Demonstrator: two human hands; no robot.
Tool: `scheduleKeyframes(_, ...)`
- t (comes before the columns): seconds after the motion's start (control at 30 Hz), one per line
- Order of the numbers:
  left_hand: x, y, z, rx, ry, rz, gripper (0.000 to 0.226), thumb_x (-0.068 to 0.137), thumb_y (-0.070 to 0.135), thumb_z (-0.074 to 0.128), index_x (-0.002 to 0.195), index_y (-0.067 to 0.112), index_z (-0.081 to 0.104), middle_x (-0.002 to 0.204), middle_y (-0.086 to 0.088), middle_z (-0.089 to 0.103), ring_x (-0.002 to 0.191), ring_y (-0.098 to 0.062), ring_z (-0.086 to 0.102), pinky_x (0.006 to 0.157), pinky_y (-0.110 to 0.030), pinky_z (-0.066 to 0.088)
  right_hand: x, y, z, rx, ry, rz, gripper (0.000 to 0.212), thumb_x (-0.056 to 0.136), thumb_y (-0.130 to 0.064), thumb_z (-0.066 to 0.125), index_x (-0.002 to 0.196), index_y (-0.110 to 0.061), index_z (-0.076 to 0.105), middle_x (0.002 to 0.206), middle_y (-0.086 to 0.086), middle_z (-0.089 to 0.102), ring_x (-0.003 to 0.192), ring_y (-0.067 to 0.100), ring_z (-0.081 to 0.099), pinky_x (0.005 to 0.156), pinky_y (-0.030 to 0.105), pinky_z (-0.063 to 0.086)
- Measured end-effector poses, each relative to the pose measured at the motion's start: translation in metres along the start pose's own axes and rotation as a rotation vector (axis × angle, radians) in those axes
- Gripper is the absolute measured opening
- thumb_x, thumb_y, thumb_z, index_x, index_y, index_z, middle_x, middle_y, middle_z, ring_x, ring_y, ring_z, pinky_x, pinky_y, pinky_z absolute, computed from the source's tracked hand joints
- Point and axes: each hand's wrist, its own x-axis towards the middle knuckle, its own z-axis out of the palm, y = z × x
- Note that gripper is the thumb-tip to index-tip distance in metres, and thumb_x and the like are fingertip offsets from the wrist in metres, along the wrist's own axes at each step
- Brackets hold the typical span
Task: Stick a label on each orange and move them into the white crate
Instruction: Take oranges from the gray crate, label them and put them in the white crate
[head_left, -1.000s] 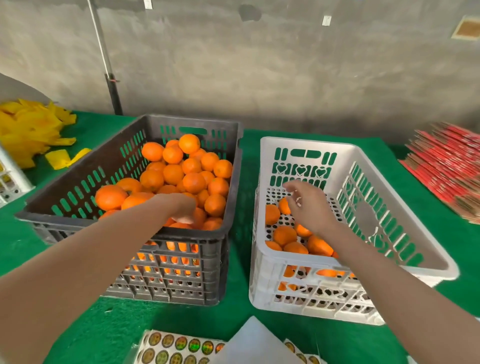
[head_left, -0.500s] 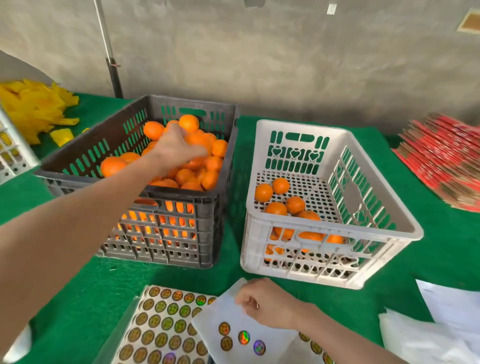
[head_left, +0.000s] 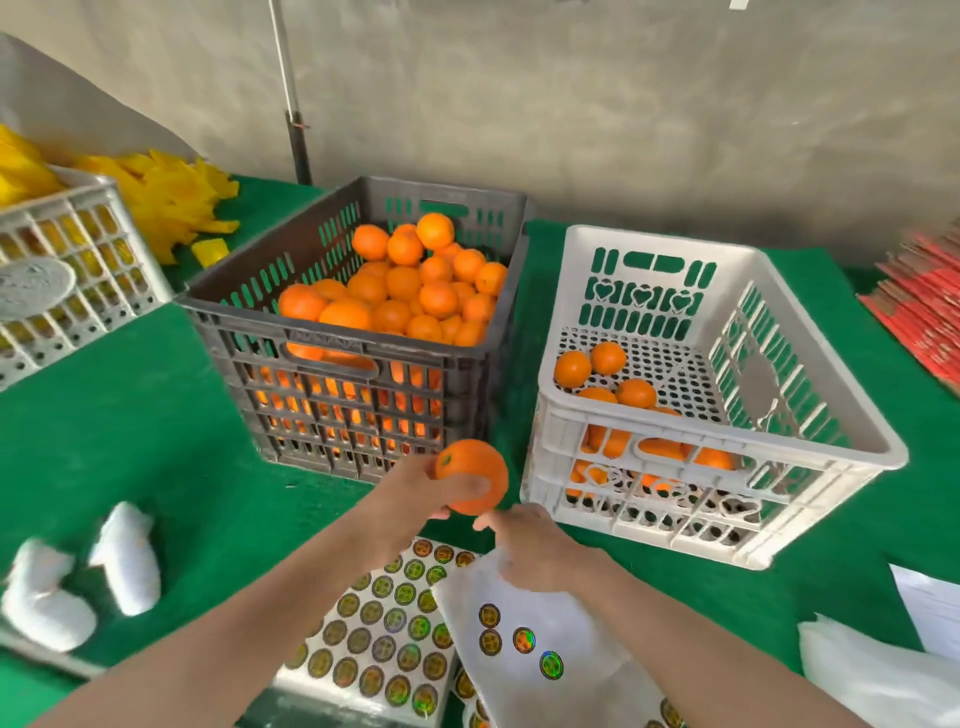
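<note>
The left hand (head_left: 410, 491) grips one orange (head_left: 475, 467) from the side and below, raised above the worktop (head_left: 156, 415) near the middle of its near edge. Just under it, the right hand (head_left: 530, 553) reaches up with curled fingers to the fruit's lower side. Whether it pinches a label I cannot tell, since none shows. The orange is round, so no long axis matters. The relation that counts is that the white crate (head_left: 727, 441) lies just to the right and a little beyond the fruit, on the right hand's side, with several oranges already inside. Below the hands lie a nearly spent label sheet (head_left: 550, 618) with four round shiny labels left and a full sheet (head_left: 384, 623), their print too small to read. The dark crate (head_left: 363, 345), heaped with oranges, stands beyond the hands to the left. Raised lettering on its near wall is illegible.
</note>
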Motion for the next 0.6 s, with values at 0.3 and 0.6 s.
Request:
scheduleKeyframes(0.3,0.013,-0.073,0.013,-0.303,-0.231,-0.192,0.1,0.033,0.057,0.09,0.116,0.009,0.061,0.112,-0.01,0.071,0.108,-0.025,0.063,0.097,-0.035,0.042,-0.034,0.028,-0.034,0.363,0.277,0.09,0.025,0.091,-0.006,0.054,0.114,-0.016,0.052,0.088,0.001,0.054,0.081,0.017,0.053,0.07,0.024,0.042)
scheduleKeyframes(0.6,0.036,-0.055,0.038,-0.576,-0.274,-0.2,0.11,0.036,0.058,0.089,0.128,0.009,0.055,0.122,-0.02,0.063,0.11,-0.033,0.062,0.091,-0.044,0.049,-0.071,0.006,-0.014,0.228,0.682,0.049,0.015,0.074,-0.018,0.079,0.086,-0.012,0.075,0.088,0.005,0.062,0.089,0.024,0.057,0.081,0.034,0.042)
